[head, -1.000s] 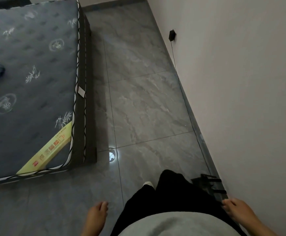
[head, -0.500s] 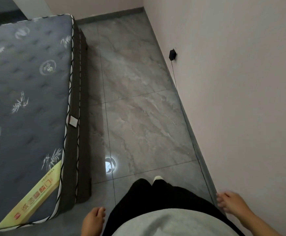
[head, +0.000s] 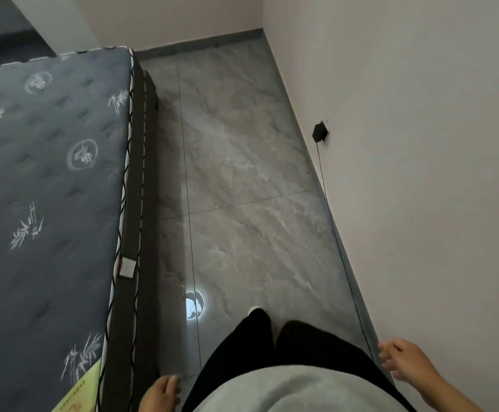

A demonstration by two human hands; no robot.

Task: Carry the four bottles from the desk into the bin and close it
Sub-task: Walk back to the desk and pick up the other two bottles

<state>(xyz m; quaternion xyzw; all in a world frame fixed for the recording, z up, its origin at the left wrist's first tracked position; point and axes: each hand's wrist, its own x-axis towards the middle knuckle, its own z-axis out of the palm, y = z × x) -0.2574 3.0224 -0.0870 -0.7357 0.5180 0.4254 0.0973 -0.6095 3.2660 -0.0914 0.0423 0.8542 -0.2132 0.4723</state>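
Both hands hang loose and empty, left hand (head: 160,395) by the hip, right hand (head: 402,362) near the wall (head: 420,144). Quilted grey mattress (head: 49,173) with bamboo prints sits beside glossy marbled floor tiles (head: 242,203).

the mattress (head: 49,188) lies left of the floor (head: 242,173), the wall (head: 420,144) right, with a plug (head: 320,132) on it.

Left hand (head: 160,395) and right hand (head: 405,362) low, fingers loose, empty.
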